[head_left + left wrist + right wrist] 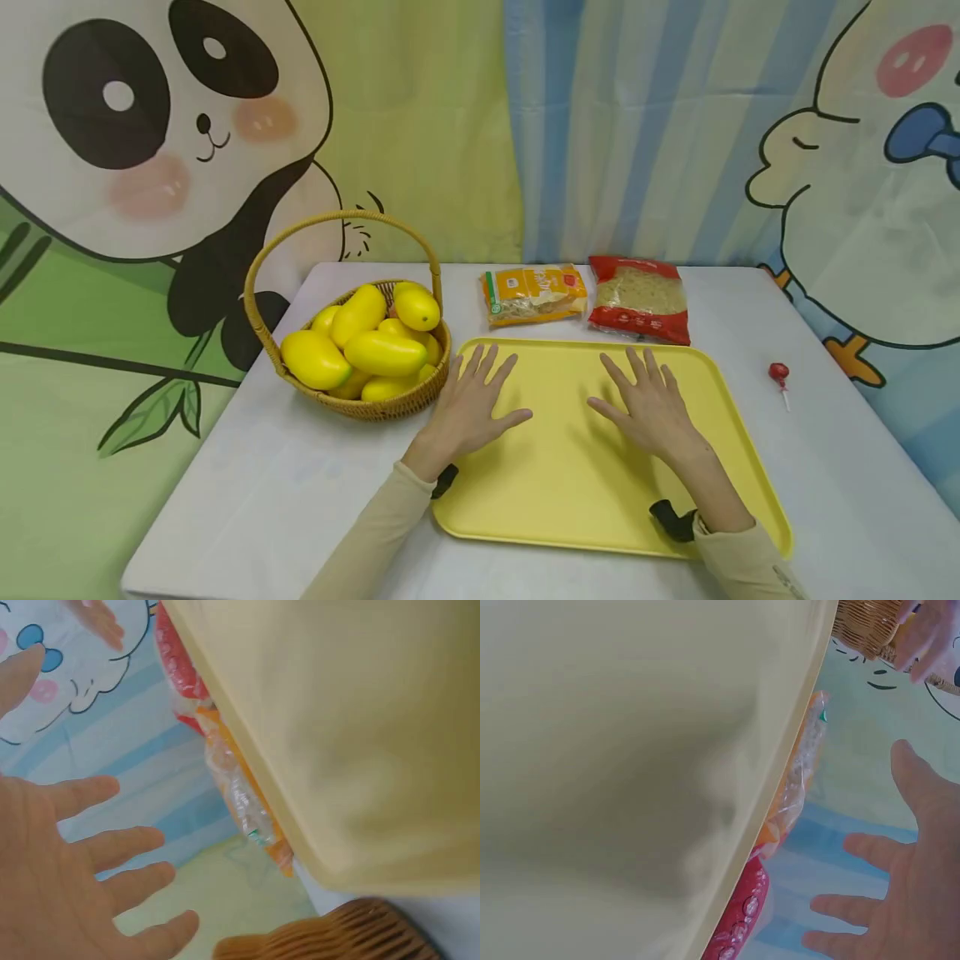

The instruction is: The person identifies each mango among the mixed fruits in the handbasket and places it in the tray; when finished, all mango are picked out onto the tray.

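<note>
Both hands hover over a yellow tray (555, 500), fingers spread and holding nothing. My left hand (471, 408) is above the tray's left side, close to the wicker basket (397, 407). Over the right half of the tray is my right hand (651, 404), its shadow falling on the surface below. In the left wrist view the left hand (60, 877) shows its palm with the fingers apart. The right wrist view shows the right hand (922, 877) with its fingers likewise apart, beyond the tray's rim (780, 787).
Several yellow mangoes (386, 353) fill the tall-handled basket at left. Behind the tray lie an orange packet (534, 293) and a red packet (639, 298). A red lollipop (779, 373) lies on the white table (847, 492) at right. A printed curtain (435, 125) hangs behind.
</note>
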The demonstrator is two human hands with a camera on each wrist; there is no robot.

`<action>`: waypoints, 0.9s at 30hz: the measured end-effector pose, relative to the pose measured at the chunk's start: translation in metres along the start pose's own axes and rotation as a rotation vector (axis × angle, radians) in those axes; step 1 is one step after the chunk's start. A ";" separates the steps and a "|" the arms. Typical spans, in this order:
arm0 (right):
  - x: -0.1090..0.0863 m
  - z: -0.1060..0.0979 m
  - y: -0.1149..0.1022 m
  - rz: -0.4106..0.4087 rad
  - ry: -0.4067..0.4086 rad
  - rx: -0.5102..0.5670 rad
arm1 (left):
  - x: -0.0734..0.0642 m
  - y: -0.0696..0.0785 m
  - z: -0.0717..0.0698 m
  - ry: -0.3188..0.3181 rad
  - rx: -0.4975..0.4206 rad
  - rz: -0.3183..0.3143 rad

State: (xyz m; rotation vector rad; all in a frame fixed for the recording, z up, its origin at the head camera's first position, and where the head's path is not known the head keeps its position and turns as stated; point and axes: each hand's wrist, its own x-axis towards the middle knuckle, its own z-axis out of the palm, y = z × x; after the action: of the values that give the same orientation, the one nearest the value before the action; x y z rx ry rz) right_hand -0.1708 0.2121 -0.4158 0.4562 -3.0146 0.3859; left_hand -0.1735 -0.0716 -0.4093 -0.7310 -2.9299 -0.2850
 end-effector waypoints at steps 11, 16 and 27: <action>0.029 -0.018 -0.039 -0.210 0.014 0.068 | -0.039 -0.076 -0.076 0.823 -0.082 0.029; 0.044 -0.026 -0.067 -0.291 0.002 0.106 | -0.059 -0.135 -0.103 0.990 -0.235 -0.288; 0.082 -0.019 -0.127 -0.457 -0.009 0.134 | -0.082 -0.203 -0.117 0.911 -1.140 -0.520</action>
State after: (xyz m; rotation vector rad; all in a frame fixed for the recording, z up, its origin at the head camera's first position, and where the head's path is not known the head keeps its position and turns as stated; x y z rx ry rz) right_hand -0.2101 0.0760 -0.3591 1.1251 -2.7788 0.5441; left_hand -0.1904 -0.3089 -0.3385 0.1741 -1.8013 -1.8020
